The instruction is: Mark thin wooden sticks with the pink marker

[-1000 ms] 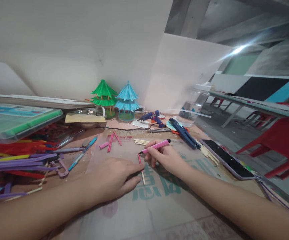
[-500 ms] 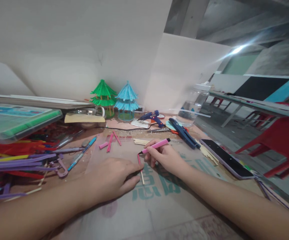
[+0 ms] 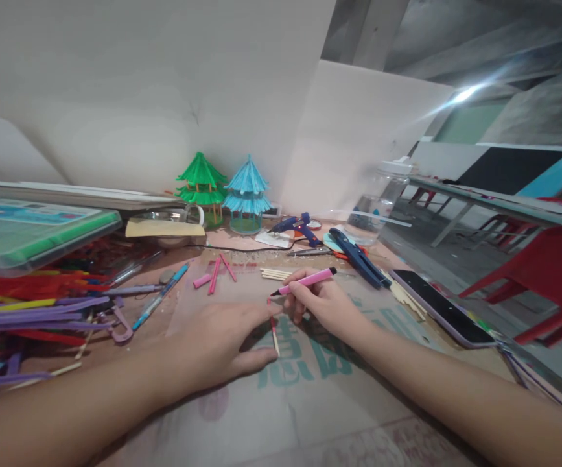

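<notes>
My right hand [image 3: 317, 298] is closed round a pink marker [image 3: 312, 279], whose dark tip points left. Just below that tip, a thin wooden stick [image 3: 275, 334] lies on the plastic sheet, pink along its upper part and pale toward its lower end. My left hand [image 3: 232, 334] holds this stick, index finger near the top and thumb at the bottom end. Several pink sticks [image 3: 214, 275] and a pink marker cap [image 3: 201, 281] lie beyond my left hand. Past my right hand are several bare sticks [image 3: 275, 274].
At the back stand a green pagoda model [image 3: 200, 181] and a blue one [image 3: 247, 194], beside a glue gun [image 3: 300, 227]. A blue tool [image 3: 358, 259], a phone [image 3: 441, 308] and a plastic jar [image 3: 380, 194] are at right. Purple strips [image 3: 37, 318] and a plastic case [image 3: 42, 233] crowd the left.
My left thumb has moved down to the stick's lower end and the index finger up toward its top. The marker has shifted slightly right and its tip has lifted off the stick.
</notes>
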Demonstrator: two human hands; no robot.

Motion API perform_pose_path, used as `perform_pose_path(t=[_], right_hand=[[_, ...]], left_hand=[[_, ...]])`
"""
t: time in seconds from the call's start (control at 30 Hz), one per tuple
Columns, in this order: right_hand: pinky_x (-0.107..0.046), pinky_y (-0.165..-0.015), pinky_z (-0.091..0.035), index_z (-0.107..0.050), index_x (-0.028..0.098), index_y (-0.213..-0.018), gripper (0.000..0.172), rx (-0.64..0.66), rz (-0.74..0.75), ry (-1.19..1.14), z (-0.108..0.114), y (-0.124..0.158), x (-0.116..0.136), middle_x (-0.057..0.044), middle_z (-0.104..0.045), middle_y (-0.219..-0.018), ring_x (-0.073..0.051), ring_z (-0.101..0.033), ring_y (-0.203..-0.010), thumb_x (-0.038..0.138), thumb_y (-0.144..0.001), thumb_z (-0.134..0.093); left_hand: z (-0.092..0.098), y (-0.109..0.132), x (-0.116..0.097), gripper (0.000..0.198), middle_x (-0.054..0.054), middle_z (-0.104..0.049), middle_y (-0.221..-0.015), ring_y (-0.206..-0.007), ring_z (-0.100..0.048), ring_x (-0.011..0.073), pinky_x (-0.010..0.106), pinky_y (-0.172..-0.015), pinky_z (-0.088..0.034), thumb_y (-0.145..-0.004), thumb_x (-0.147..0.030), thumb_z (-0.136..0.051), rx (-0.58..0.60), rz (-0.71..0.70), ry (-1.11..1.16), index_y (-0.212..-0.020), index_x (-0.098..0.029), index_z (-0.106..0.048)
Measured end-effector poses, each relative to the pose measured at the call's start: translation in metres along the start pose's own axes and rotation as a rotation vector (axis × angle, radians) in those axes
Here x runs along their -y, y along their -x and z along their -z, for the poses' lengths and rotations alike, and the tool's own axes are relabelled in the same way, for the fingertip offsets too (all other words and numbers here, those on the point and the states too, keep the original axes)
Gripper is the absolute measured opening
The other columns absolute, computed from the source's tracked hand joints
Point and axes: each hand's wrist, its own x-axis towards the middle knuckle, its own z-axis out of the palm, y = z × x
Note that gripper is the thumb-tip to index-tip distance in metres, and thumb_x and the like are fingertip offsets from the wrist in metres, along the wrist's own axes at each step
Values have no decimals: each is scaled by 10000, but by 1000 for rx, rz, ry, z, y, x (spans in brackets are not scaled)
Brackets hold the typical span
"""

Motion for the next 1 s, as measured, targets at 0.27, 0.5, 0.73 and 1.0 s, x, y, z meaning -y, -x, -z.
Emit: perform_pose_path(t=[0.27,0.5,0.73,1.0], right_hand=[[-236,-493,-449,-529,204,-914,237,-62,131,58,-1,7,4,17,-605,-664,-109,-566,-501,437,-869,-525],[-250,-510,-453,-536,209,-830,242,-73,179,67,1,13,6,13,-600,-641,-117,-570,-512,448,-868,-530],[-243,-504,-463,-492,217,-763,232,48,88,16,-3,15,7,27,-581,-584,-111,-538,-502,408,-790,-621],[-197,-396,-387,-481,211,-741,201,95,-15,27,-7,19,8,40,-581,-551,-82,-481,-398,367,-803,-591]], left_hand=[[-4,-5,6,687,134,-553,-1300,-1195,-505,342,500,-992,-424,-679,-491,-788,-79,59,78,-1238,-188,-530],[-4,-8,6,465,99,-578,-1224,-1174,-509,312,483,-1003,-415,-745,-372,-704,-43,28,127,-1168,-215,-591],[-4,-6,4,449,106,-603,-1127,-1091,-533,324,492,-946,-434,-739,-429,-700,-68,87,53,-1091,-173,-589],[-4,-7,5,407,106,-621,-1133,-1096,-540,317,483,-939,-438,-738,-442,-719,-49,83,47,-1026,-184,-593]])
